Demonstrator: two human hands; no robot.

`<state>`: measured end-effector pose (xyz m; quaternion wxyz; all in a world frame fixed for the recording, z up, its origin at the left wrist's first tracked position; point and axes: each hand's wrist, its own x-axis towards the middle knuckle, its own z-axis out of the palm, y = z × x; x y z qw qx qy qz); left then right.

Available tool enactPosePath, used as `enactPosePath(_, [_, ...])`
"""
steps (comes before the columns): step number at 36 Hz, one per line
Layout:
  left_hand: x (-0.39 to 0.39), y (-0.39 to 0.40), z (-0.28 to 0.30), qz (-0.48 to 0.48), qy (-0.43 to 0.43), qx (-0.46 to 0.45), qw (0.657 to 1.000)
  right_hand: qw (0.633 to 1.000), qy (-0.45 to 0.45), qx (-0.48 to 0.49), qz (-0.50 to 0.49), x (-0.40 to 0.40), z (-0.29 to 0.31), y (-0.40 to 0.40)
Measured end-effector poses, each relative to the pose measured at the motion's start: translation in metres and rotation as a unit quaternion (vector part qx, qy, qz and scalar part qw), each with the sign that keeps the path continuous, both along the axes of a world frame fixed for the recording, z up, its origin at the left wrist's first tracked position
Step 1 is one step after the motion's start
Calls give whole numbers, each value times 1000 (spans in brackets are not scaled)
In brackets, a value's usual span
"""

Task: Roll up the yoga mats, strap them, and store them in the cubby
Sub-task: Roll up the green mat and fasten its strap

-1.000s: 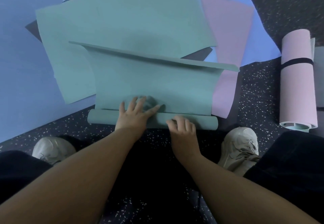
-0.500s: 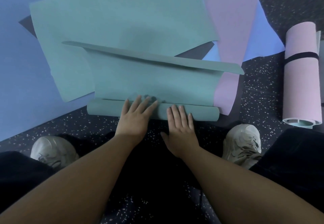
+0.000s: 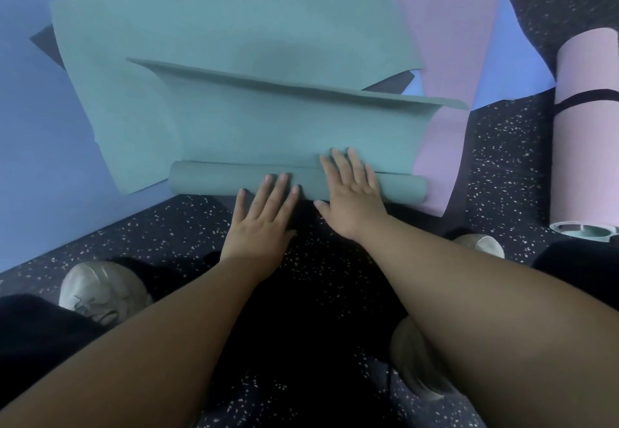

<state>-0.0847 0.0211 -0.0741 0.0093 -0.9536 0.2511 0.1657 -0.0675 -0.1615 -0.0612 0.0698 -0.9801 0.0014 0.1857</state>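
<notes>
Your left hand (image 3: 259,218) lies flat, fingers straight and slightly spread, tips pressing the green roll (image 3: 214,180). Your right hand (image 3: 351,193) spreads wider across that roll onto the unrolled green mat (image 3: 284,122). One strapped pink roll (image 3: 584,146) lies well apart on the right of the speckled floor (image 3: 495,166); two shoes (image 3: 100,290) show.

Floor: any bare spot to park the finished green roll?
Bare speckled floor lies between the green roll and the strapped pink roll; another strip runs before the left hand. Beyond the right hand, overlapping flat mats crowd everything.
</notes>
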Motion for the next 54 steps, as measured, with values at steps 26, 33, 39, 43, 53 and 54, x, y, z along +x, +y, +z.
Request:
enactPosePath(26, [88,-28,21,37,18,-32,999,982,-162,-74,-56,-5,-28,2])
enactPosePath(33, [98,-26,21,12,-53,-58,997,998,-36,-4,-48,21,-8,-6])
enactPosePath(39, [89,-20,14,17,-103,-115,988,998,-6,-7,-54,49,4,-14])
enactPosePath(43, [82,-19,9,15,-105,-108,988,999,19,8,-48,66,12,-20])
enactPosePath(53, [103,-32,22,45,-58,-14,997,996,-78,2,-40,73,14,-22])
enactPosePath(54, [106,-32,23,45,-59,-15,997,991,-124,-11,-43,69,12,-21])
